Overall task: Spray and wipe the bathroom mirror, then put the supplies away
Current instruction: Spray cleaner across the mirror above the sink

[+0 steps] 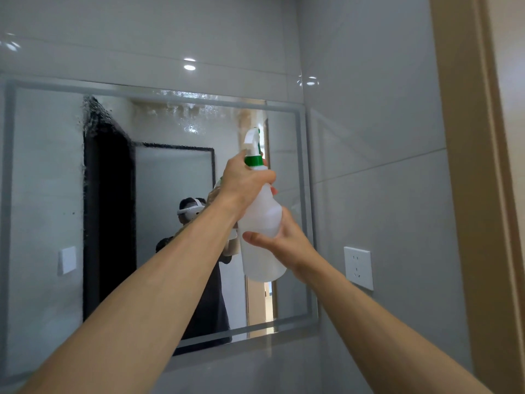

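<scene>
A translucent white spray bottle [262,237] with a green collar and white trigger head is raised in front of the wall mirror [176,223]. My left hand [245,180] grips the bottle's neck just under the green collar. My right hand [287,243] wraps round the bottle's lower body from the right, thumb across the front. The nozzle points toward the mirror's upper right part. Wet droplets and streaks cover the mirror's top edge. No cloth is in view.
A white wall socket [358,267] sits on the grey tiled side wall right of the mirror. A beige door frame [477,194] runs down the far right. The mirror reflects a dark doorway, a light switch and the person.
</scene>
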Motion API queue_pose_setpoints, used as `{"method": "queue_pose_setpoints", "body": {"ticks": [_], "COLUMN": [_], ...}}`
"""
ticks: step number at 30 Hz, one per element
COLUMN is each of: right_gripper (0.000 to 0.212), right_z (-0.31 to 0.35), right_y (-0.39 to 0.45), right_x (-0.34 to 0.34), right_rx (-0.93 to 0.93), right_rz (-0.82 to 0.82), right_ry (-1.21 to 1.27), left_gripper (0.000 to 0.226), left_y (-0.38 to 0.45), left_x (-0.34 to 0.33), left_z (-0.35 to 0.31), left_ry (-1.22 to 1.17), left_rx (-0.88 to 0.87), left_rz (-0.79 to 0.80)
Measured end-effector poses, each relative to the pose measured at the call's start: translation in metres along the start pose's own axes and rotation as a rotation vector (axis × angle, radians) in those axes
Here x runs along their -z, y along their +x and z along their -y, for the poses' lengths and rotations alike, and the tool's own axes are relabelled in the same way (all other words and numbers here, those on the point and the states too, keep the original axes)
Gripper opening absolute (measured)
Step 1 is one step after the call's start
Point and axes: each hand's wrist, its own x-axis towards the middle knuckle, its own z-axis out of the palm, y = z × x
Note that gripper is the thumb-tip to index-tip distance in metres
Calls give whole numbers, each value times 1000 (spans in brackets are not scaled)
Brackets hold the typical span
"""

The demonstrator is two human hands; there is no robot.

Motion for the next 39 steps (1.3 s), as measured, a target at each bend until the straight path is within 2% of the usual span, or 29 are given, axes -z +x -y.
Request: {"method": "queue_pose_setpoints", "body": {"ticks": [9,15,19,24,31,39], "right_gripper": [74,81,82,84,69,71], "right_z": [0,-12,-21,-31,-47,-62], "right_y": [0,-5,-10,-15,-28,-40], "right_x": [25,30,29,25,15,7], "right_rx": [-3,-40,-65,-98,-137,-165], "right_rz": [-62,-76,-81,-86,-69,-51], "right_ry": [-44,-30,1,-10,10,-13], "left_gripper": [40,29,33,38,43,38], "left_y": [3,0,-3,-9,-28,-40], "left_x": [-26,-38,-41,-40,-37,-36], "left_z": [-11,-2,7,15,31,51], "left_ry": [-44,9,94,58,105,159], "left_rx": [-15,16,8,64,75,71], "left_rz": [21,31,64,111,111,59]}}
